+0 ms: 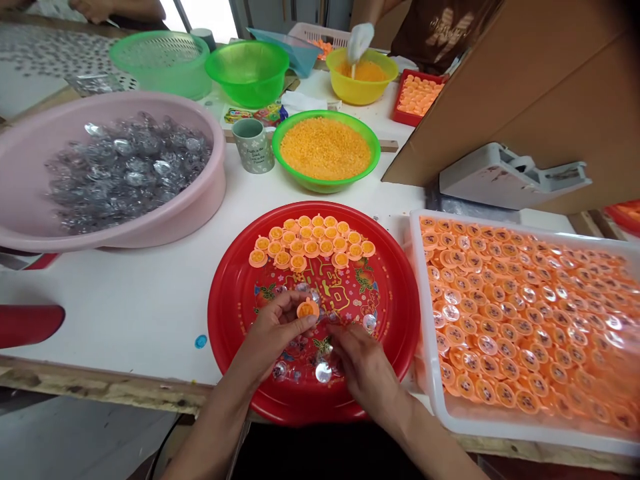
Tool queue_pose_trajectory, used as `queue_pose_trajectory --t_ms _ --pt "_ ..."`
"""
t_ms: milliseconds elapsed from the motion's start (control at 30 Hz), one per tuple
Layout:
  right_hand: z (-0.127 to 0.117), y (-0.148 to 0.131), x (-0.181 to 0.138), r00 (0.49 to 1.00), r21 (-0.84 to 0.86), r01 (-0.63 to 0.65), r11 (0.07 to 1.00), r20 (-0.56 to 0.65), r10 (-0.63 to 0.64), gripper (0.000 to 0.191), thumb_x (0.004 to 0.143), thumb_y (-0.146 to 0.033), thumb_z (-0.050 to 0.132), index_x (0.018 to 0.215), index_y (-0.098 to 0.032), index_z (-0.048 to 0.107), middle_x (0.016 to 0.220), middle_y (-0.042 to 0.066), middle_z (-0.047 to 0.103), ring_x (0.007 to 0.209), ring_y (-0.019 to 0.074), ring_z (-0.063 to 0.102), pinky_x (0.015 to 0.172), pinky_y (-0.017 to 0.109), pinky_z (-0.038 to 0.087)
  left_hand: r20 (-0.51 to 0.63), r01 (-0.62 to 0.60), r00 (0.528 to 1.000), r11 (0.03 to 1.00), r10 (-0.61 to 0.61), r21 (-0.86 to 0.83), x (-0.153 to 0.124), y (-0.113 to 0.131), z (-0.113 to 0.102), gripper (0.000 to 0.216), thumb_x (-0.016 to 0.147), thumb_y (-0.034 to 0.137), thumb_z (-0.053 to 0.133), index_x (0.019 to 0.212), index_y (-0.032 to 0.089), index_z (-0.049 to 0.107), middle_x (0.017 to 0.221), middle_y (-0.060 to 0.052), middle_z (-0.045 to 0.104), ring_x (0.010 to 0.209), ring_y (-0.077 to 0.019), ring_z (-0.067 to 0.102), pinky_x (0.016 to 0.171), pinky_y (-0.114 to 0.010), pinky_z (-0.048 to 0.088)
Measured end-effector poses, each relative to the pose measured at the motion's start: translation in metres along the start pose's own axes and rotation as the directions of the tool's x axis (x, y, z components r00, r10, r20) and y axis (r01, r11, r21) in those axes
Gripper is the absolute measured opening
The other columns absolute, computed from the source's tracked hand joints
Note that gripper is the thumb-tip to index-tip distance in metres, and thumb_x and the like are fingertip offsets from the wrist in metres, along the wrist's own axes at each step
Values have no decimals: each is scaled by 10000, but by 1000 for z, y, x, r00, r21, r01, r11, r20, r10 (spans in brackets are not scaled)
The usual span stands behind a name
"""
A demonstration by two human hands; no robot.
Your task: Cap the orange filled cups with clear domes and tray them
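My left hand (pixel 277 328) is over the red round tray (pixel 235 313) and pinches a small orange cup (pixel 307 309) filled with yellow grains. My right hand (pixel 364 370) lies palm down on the tray just right of it, fingers curled onto small clear plastic lids (pixel 323 372) scattered there; what the fingertips hold is hidden. Several filled orange cups (pixel 313 241) sit in rows at the tray's far side.
A white bin (pixel 425 360) of capped orange cups stands to the right. A green bowl of yellow grains (pixel 325 148), a mug (pixel 254 144) and a pink basin of clear lids (pixel 125 167) lie beyond. Another person's gloved hand (pixel 360 40) works at a yellow bowl (pixel 362 75).
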State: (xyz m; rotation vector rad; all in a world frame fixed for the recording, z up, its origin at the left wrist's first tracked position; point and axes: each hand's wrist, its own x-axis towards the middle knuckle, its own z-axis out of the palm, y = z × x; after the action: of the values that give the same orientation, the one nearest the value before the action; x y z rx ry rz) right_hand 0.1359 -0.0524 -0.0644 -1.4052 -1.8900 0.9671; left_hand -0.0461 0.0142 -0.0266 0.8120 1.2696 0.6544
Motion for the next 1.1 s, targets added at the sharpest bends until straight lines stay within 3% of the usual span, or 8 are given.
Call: queue_pose_trajectory --t_ms 67,100,200,267,367,467,767,1100 --pt "-9 0 -2 979 295 -176 939 -43 197 424 901 -104 481 1284 -246 593 971 61 651 861 189 598 790 336 518 41 -4 999 1000 4 -18 -1 -1 3 319 726 317 769 995 200 644 950 -26 676 819 -174 637 680 -256 538" --pt "-14 -1 -2 956 457 -246 854 -28 291 378 907 -155 516 1255 -258 621 919 41 652 802 172 600 767 322 518 70 -4 998 1000 6 -25 -2 0 5 318 726 317 769 992 197 642 941 -28 673 829 -180 637 686 -263 541" --pt "-23 -7 0 893 829 -313 463 91 441 262 858 -278 659 1112 -242 711 877 24 667 711 137 596 742 301 519 173 8 985 1000 -3 -25 -7 0 15 302 721 325 770 955 180 647 883 -32 670 788 -184 641 663 -274 543" --pt "-25 -9 2 871 925 -290 245 150 468 226 804 -297 732 1014 -215 742 893 33 686 725 135 610 748 293 525 230 5 973 1000 2 -27 -9 -1 22 307 719 334 768 954 177 650 886 -42 677 803 -194 647 675 -281 542" --pt "-22 -10 5 850 961 -261 88 186 493 194 766 -279 772 935 -188 745 830 29 683 747 139 620 752 282 534 235 -25 971 999 33 -37 -10 -6 29 326 719 341 762 983 185 651 886 -38 683 828 -196 645 704 -282 538" --pt "-19 -10 6 846 964 -256 74 187 499 174 765 -269 778 912 -188 731 814 18 666 745 137 621 733 280 540 204 -43 978 999 43 -2 -9 -9 32 309 714 331 763 965 181 661 853 -24 682 795 -176 632 707 -268 530" --pt "-22 -4 2 814 914 -294 280 86 574 307 695 -286 830 966 -186 725 810 13 645 711 126 578 639 244 523 74 -57 996 997 53 47 -9 5 25 363 743 310 747 1082 200 682 948 -51 716 816 -216 682 644 -290 578" --pt "-24 -3 -1 857 893 -276 356 61 512 219 748 -290 795 862 -207 628 739 -22 635 647 122 616 649 258 511 143 26 990 996 -12 -91 -11 3 31 406 752 282 743 1148 225 673 1160 -54 706 1103 -243 637 923 -343 547"
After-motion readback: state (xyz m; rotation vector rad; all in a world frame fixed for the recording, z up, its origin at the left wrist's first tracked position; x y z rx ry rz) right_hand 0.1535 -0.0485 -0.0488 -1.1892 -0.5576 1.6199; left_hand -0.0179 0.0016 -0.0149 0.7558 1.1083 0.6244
